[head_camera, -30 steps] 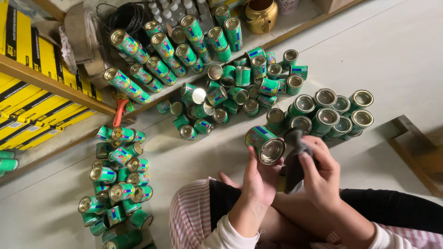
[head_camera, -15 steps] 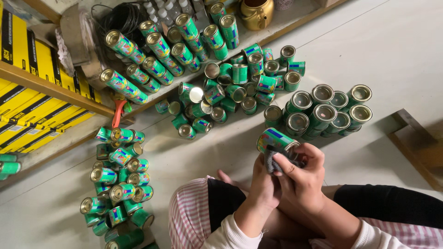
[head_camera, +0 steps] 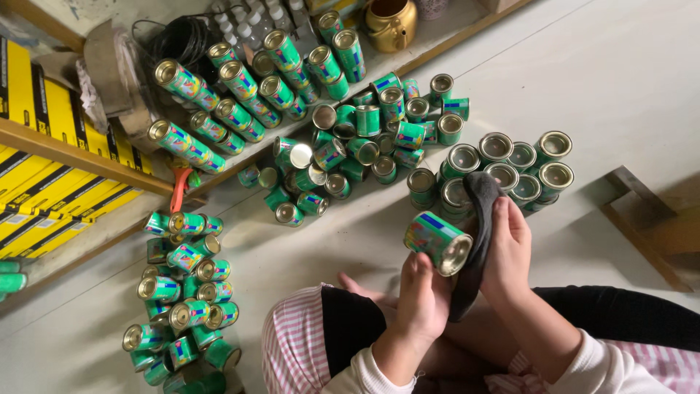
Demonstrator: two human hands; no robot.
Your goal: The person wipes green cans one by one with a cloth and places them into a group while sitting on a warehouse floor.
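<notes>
The left hand (head_camera: 423,292) grips a green tin can (head_camera: 437,242) tilted sideways; the right hand's (head_camera: 507,252) fingers (head_camera: 503,219) press a dark cloth (head_camera: 477,219) beside it.

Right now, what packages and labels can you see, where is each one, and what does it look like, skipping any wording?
Held tin: in the left hand, round, green label with blue, red and yellow patches.
Upright tins: floor beyond the right hand, metal lids, green sides.
Loose tins: centre floor, same labels.
Left tins: floor, lower left.
Stacked tins: on the shelf, lying down.
Boxes: far left, flat, yellow and black.
</notes>
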